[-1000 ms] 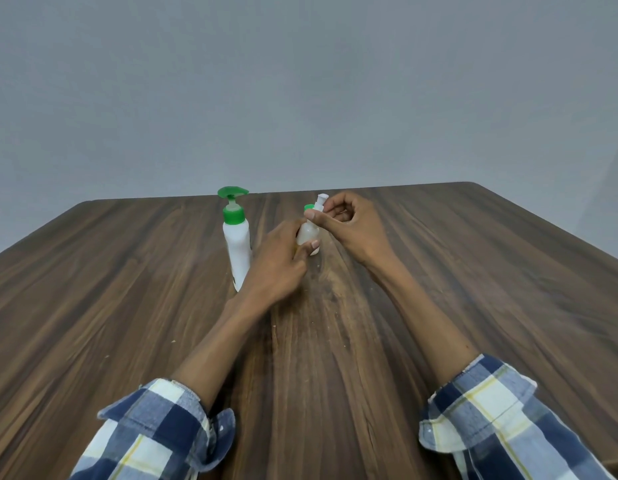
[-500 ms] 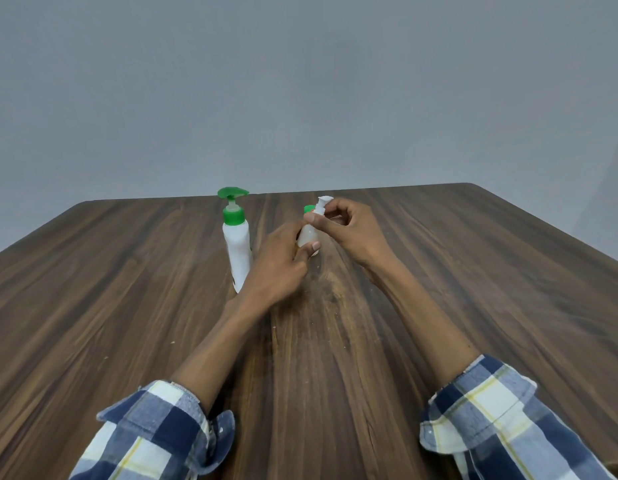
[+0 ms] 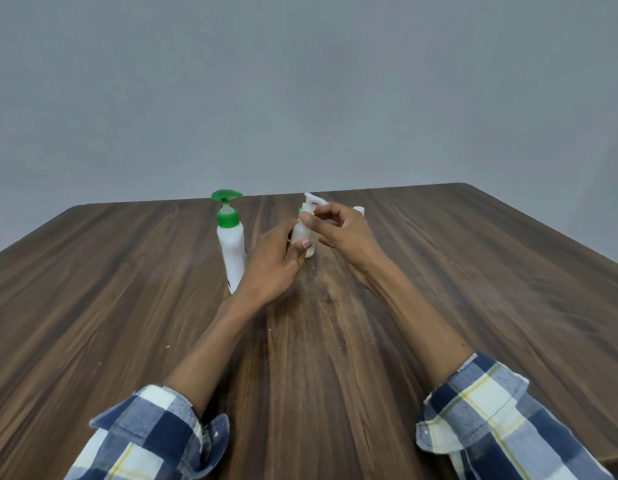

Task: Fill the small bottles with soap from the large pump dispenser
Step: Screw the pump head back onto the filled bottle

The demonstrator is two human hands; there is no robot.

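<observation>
A tall white dispenser (image 3: 231,252) with a green pump head stands on the wooden table (image 3: 127,289), left of centre. Just right of it my left hand (image 3: 273,263) grips a small translucent bottle (image 3: 300,233) around its body. My right hand (image 3: 342,230) pinches that bottle's white pump top (image 3: 312,202) at the neck. A bit of green shows behind the small bottle. A second small white object (image 3: 359,210) peeks out behind my right hand, mostly hidden.
The table's far edge runs just behind the bottles, with a plain grey wall beyond. My plaid sleeves lie at the near edge. Bare wood spreads out to the left and right of the hands.
The white pump top has turned in my right fingers and now points up and left. My left hand keeps its hold on the small bottle. The dispenser has not moved.
</observation>
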